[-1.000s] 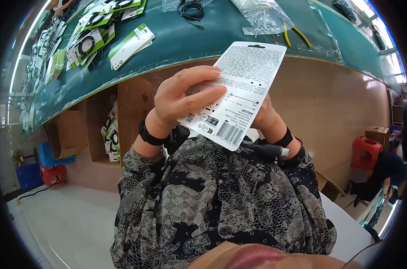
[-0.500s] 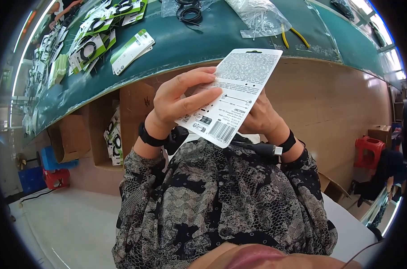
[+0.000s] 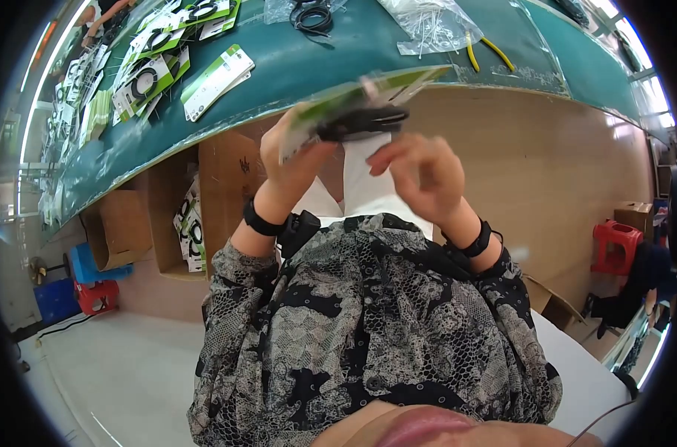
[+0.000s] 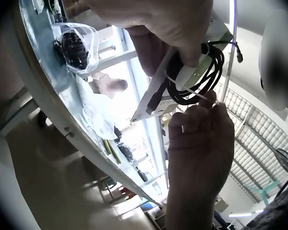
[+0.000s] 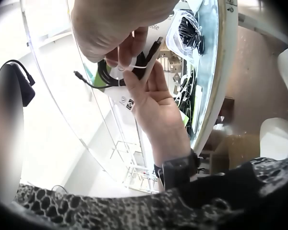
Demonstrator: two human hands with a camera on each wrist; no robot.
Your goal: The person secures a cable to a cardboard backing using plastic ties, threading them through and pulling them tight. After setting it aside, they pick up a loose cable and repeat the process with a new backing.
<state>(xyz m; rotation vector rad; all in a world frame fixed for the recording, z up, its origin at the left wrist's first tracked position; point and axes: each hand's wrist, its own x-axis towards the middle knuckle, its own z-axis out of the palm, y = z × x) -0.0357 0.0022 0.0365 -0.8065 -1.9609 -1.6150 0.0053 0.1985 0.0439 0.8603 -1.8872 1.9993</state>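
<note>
A printed card (image 3: 409,83), green and white on the side facing me, is tilted and blurred in the head view. My left hand (image 3: 282,156) grips it at its left end, thumb on the cable side. A coiled black cable (image 4: 197,88) lies against the card, one plug sticking out past its edge. Through the coil runs a thin white cable tie (image 4: 185,87). At its end my right hand (image 3: 431,179) has its fingers curled, with the fingertips pinching the tie in the left wrist view. The right wrist view shows those fingers close over the coil.
On the green table (image 3: 293,82) lie a heap of carded cables (image 3: 148,78), a few flat cards (image 3: 217,82), loose black cable (image 3: 312,18), a bag of white ties (image 3: 431,30) and yellow-handled pliers (image 3: 491,54). An open carton (image 3: 226,194) below holds more carded cables.
The card has turned from its printed back to a steep tilt that shows the cable side. My right hand has come out from behind it to its right.
</note>
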